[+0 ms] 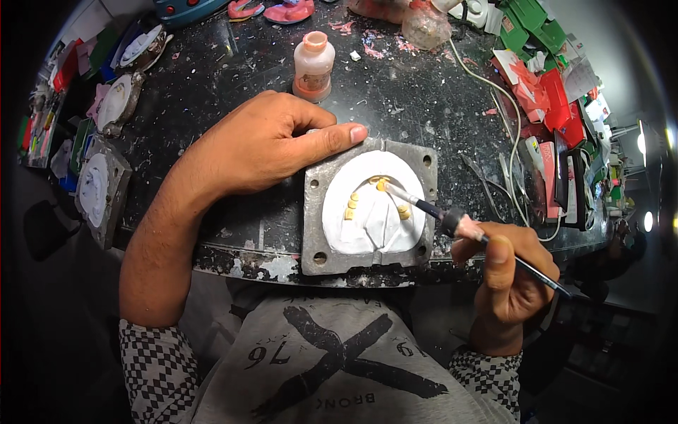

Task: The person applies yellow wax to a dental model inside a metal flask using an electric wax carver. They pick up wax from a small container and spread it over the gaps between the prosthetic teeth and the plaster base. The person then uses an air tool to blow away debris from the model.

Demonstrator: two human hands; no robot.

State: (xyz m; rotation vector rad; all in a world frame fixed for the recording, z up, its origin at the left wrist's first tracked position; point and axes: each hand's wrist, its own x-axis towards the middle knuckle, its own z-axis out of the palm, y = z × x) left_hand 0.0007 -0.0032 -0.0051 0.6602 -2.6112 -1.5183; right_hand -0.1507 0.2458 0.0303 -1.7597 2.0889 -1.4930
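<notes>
A metal dental flask (313, 222) lies near the table's front edge, holding a white plaster mould (346, 237). Yellowish teeth (351, 205) are set in the plaster in a curved row. My left hand (265, 145) is closed at the flask's far left edge, its thumb stretched along the rim; the other fingertips are hidden. Pinched in my right hand (512, 272) is a thin brush (431, 210) with a dark handle and a pinkish lump around it. The brush tip meets the front teeth. Beyond the flask stands a small bottle (313, 67) with orange-pink contents.
More plaster-filled flasks (102, 187) line the left side. Metal hand tools (487, 177) and a white cable (519, 127) lie at right, beside red and green boxes (561, 106). Pink pieces (289, 10) sit at the back. White and pink scraps dot the black tabletop (212, 99).
</notes>
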